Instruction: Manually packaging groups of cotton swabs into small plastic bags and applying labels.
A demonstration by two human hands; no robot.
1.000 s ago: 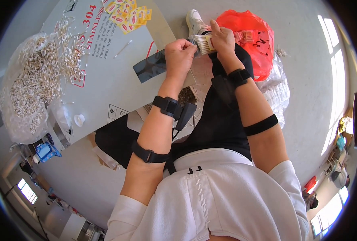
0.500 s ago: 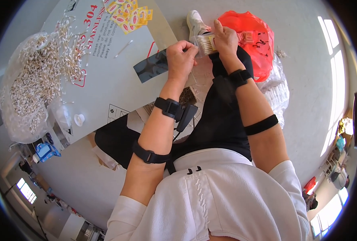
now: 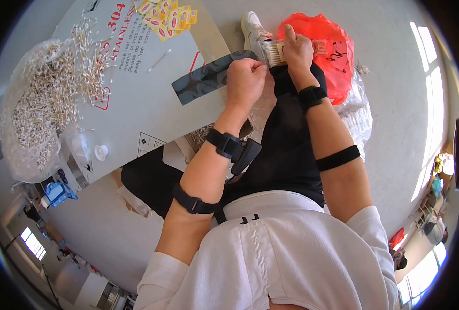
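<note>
Fingers pinched together, our left hand sits beside the left end of the swab packet; we cannot tell whether they grip it. Farther right, our right hand wraps the packet, seemingly for steadiness; the red bag lies beyond.

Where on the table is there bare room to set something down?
The table looks bare between the swab heap, dark strip and white piece. It's crowded left, under that heap, and at the far end, under yellow packets.
</note>
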